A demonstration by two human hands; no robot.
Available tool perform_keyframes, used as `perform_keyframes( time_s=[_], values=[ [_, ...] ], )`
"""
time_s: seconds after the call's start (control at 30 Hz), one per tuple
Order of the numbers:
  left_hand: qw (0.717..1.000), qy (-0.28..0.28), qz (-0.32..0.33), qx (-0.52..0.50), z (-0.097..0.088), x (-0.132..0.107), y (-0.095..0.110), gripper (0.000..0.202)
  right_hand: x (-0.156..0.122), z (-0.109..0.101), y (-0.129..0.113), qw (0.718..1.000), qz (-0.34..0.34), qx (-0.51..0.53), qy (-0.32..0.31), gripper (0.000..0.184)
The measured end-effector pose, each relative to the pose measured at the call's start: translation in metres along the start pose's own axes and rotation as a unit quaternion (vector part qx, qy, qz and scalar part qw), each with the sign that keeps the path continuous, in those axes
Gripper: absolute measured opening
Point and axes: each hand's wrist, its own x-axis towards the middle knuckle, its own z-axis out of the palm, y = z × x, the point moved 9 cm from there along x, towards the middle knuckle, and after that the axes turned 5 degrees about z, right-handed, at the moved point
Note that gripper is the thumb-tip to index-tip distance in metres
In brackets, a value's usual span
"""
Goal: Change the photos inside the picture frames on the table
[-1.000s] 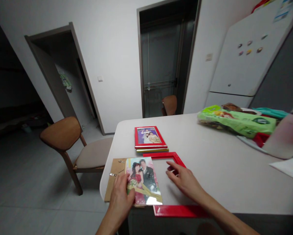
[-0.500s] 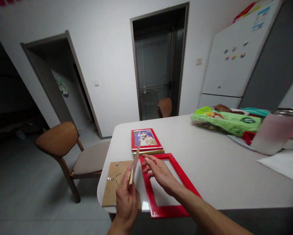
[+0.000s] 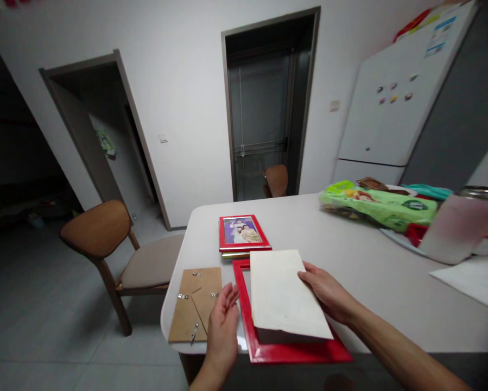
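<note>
My right hand [image 3: 325,288] grips the right edge of a cream-white rectangular sheet [image 3: 286,296], thumb on top. The sheet lies tilted over the opening of a large red picture frame [image 3: 268,355], its near edge raised off the frame. Left of the frame, my left hand [image 3: 224,320] holds nothing, its fingers stretched out and apart from the sheet. Partly behind that hand lies a brown frame backing board [image 3: 187,309] with metal clips. Further back, a smaller red-framed photo [image 3: 244,233] rests on top of another frame with a gold edge.
A white table [image 3: 300,222] carries everything. At its right stand a green plastic package [image 3: 382,206], a pinkish jar [image 3: 459,228] and a white paper [image 3: 471,279]. A wooden chair [image 3: 97,233] is at the left, a fridge [image 3: 378,119] at the back right.
The sheet, upright in my left hand before, now lies flatter over the red frame in my right hand. My left hand has let go and opened.
</note>
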Motion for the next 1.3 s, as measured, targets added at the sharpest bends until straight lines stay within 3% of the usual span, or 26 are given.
perform_keyframes(
  time_s=[0.1, 0.2, 0.3, 0.47, 0.7, 0.83, 0.9, 0.97, 1.1, 1.2, 1.3],
  values=[
    [0.980, -0.082, 0.036, 0.180, 0.014, -0.007, 0.004, 0.040, 0.007, -0.005, 0.003, 0.999, 0.008, -0.046, -0.022, 0.050],
    [0.926, -0.157, 0.052, 0.340, 0.032, -0.018, 0.000, 0.043, 0.013, 0.000, 0.007, 0.993, -0.003, -0.115, -0.021, 0.049],
    [0.878, -0.198, 0.066, 0.430, 0.041, -0.025, -0.007, 0.050, 0.018, 0.002, 0.006, 0.981, -0.036, -0.192, 0.018, 0.046],
    [0.849, -0.224, 0.092, 0.470, 0.043, -0.028, -0.012, 0.055, 0.026, -0.005, 0.004, 0.956, -0.070, -0.278, 0.062, 0.042],
    [0.844, -0.231, 0.101, 0.473, 0.042, -0.030, -0.016, 0.064, 0.028, -0.008, 0.011, 0.978, -0.040, -0.201, 0.044, 0.046],
    [0.839, -0.241, 0.122, 0.472, 0.041, -0.031, -0.019, 0.069, 0.031, -0.002, 0.011, 0.970, -0.050, -0.238, 0.028, 0.043],
    [0.834, -0.247, 0.143, 0.473, 0.042, -0.032, -0.018, 0.070, 0.032, -0.002, 0.007, 0.948, -0.078, -0.305, 0.049, 0.039],
    [0.828, -0.254, 0.143, 0.479, 0.043, -0.032, -0.018, 0.068, 0.030, -0.001, 0.000, 0.906, -0.113, -0.398, 0.091, 0.035],
    [0.808, -0.272, 0.111, 0.512, 0.047, -0.032, -0.017, 0.063, 0.021, 0.001, -0.006, 0.780, -0.132, -0.584, 0.182, 0.033],
    [0.797, -0.267, 0.108, 0.531, 0.052, -0.031, -0.014, 0.062, 0.012, 0.007, -0.007, 0.703, -0.154, -0.656, 0.228, 0.032],
    [0.798, -0.269, 0.110, 0.527, 0.049, -0.032, -0.010, 0.063, 0.007, 0.013, -0.007, 0.668, -0.178, -0.680, 0.246, 0.032]
  ],
)
